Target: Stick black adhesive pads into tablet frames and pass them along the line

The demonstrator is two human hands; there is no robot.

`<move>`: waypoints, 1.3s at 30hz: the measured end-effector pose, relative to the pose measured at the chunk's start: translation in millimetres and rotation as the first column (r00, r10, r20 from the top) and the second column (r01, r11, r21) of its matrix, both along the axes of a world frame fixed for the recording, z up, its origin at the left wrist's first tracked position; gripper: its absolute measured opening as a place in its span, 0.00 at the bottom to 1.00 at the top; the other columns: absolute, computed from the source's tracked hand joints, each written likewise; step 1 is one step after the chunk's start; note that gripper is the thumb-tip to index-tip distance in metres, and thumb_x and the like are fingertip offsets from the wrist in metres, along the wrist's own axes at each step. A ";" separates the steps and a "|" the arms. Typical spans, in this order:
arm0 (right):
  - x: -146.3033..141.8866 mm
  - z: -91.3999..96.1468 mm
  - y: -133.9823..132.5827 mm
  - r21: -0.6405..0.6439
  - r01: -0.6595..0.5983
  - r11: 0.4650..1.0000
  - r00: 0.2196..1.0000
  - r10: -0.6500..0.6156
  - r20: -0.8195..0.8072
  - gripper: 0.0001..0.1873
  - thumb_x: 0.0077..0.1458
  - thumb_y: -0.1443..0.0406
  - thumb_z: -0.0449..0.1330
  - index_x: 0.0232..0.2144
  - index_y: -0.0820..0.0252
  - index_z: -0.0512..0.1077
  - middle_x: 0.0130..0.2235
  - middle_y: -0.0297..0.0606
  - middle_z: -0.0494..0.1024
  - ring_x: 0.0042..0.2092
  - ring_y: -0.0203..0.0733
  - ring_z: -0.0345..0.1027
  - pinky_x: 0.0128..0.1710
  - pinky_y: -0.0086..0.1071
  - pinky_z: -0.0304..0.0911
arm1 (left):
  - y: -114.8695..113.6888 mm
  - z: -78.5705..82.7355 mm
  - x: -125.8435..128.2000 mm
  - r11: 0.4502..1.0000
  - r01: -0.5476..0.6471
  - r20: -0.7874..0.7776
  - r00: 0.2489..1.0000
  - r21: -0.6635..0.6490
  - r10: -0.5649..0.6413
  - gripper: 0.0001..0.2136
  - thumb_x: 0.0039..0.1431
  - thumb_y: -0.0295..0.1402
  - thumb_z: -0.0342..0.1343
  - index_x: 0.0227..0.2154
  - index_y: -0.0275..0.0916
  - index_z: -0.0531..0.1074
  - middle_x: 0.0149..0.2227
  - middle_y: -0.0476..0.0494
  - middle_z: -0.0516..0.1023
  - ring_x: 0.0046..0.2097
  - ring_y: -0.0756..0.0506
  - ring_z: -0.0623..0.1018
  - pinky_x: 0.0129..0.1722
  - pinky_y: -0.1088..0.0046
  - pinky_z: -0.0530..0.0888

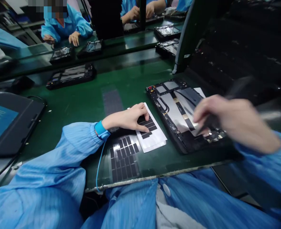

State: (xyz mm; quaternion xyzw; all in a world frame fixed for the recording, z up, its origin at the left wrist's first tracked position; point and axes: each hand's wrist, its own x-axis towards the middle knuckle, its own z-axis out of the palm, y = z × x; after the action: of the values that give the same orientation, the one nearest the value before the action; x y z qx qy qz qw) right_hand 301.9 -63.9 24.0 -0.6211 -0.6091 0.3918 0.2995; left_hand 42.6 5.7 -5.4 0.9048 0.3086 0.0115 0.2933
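Head view, so where's the white backing sheet [152, 128]?

It lies on the green mat [131, 78], just right of the left hand [125, 119] and just left of the open tablet housing [161, 106]. Black strips [147, 124] sit in rows on it.

How's the left hand placed?

Its fingers are slightly apart, the fingertips [145, 109] resting on the sheet's far part, not pinching anything. That spread looks good for steadying the sheet.

And the right hand [236, 122]?

It's blurred above the housing, fingers curled together around something dark. I can't tell whether they're clamped on it. Keeping that hand low over the silver foil panel [176, 114] seems wise.

What's around them?

A grid of black pads [123, 159] sits on the mat nearer the person, a blue wrist strap [101, 128] circles the left wrist, and a dark tablet [9, 124] lies left.
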 end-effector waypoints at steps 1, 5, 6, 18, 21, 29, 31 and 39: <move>-18.7 0.4 2.9 0.077 -0.179 0.981 0.984 0.179 -0.001 0.24 0.54 0.47 0.50 0.21 0.59 0.70 0.26 0.38 0.72 0.25 0.35 0.66 0.25 0.30 0.63 | -0.1 -0.2 0.0 1.000 -0.009 -0.001 1.000 -0.004 0.009 0.16 0.47 0.41 0.60 0.34 0.36 0.66 0.39 0.45 0.61 0.43 0.45 0.65 0.43 0.71 0.64; -59.5 -13.0 11.4 0.272 -0.592 0.759 0.804 0.578 0.138 0.09 0.52 0.59 0.58 0.30 0.57 0.72 0.32 0.35 0.74 0.30 0.34 0.67 0.28 0.27 0.62 | -0.6 -3.0 -0.4 1.000 -0.022 0.040 0.999 -0.004 0.022 0.16 0.45 0.40 0.60 0.35 0.36 0.67 0.40 0.44 0.62 0.43 0.44 0.65 0.43 0.70 0.64; -61.1 -16.9 12.8 0.276 -0.608 0.744 0.793 0.588 0.160 0.07 0.51 0.60 0.59 0.31 0.58 0.72 0.32 0.34 0.74 0.29 0.33 0.67 0.27 0.26 0.61 | -0.5 -4.0 -0.6 1.000 -0.021 0.055 0.998 -0.005 0.021 0.16 0.46 0.41 0.60 0.35 0.37 0.67 0.40 0.44 0.62 0.43 0.44 0.65 0.42 0.71 0.64; -62.2 -18.8 20.0 0.214 -0.582 0.784 0.812 0.572 0.115 0.05 0.48 0.63 0.61 0.26 0.57 0.70 0.28 0.33 0.74 0.29 0.36 0.69 0.26 0.28 0.64 | 0.5 -6.5 -0.3 0.996 -0.064 0.088 0.994 -0.060 0.069 0.15 0.43 0.39 0.62 0.32 0.37 0.69 0.38 0.46 0.62 0.41 0.45 0.65 0.40 0.72 0.64; -59.8 -12.8 21.5 0.131 -0.551 0.824 0.832 0.554 0.018 0.07 0.49 0.61 0.61 0.25 0.58 0.68 0.24 0.33 0.73 0.26 0.37 0.71 0.25 0.28 0.65 | 4.7 -6.3 -4.1 0.996 -0.046 0.076 0.996 -0.077 0.052 0.16 0.43 0.38 0.63 0.35 0.38 0.70 0.39 0.46 0.62 0.42 0.45 0.66 0.42 0.72 0.65; -35.2 -27.3 48.2 0.469 -0.040 0.882 0.969 0.149 -0.197 0.13 0.53 0.61 0.59 0.23 0.59 0.59 0.22 0.31 0.69 0.22 0.37 0.70 0.20 0.30 0.67 | -0.6 -1.0 11.1 0.976 -0.189 0.181 0.969 0.110 0.167 0.09 0.53 0.35 0.55 0.23 0.34 0.69 0.27 0.48 0.67 0.29 0.51 0.67 0.30 0.75 0.64; -36.2 -35.1 50.7 0.469 -0.019 0.883 0.957 0.152 -0.247 0.13 0.53 0.62 0.58 0.22 0.58 0.58 0.22 0.31 0.69 0.20 0.36 0.69 0.17 0.29 0.66 | -5.5 -5.3 19.1 0.928 -0.332 0.331 0.906 0.171 0.263 0.07 0.55 0.30 0.52 0.24 0.34 0.68 0.25 0.49 0.68 0.27 0.52 0.67 0.29 0.75 0.64; -38.4 -35.1 45.4 0.591 -0.177 0.787 0.962 0.266 -0.066 0.11 0.53 0.67 0.57 0.21 0.58 0.60 0.20 0.31 0.68 0.23 0.35 0.69 0.21 0.28 0.65 | -16.1 -30.5 30.5 0.959 -0.230 0.602 0.794 0.169 0.084 0.08 0.51 0.23 0.49 0.35 0.37 0.62 0.41 0.41 0.74 0.42 0.47 0.72 0.41 0.69 0.70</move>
State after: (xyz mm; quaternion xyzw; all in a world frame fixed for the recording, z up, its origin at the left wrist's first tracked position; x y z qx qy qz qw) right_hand 263.5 -18.5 -11.2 -0.3942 -0.7445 0.2642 0.4696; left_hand 73.2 -10.4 -35.9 0.8554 0.2733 0.3519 0.2642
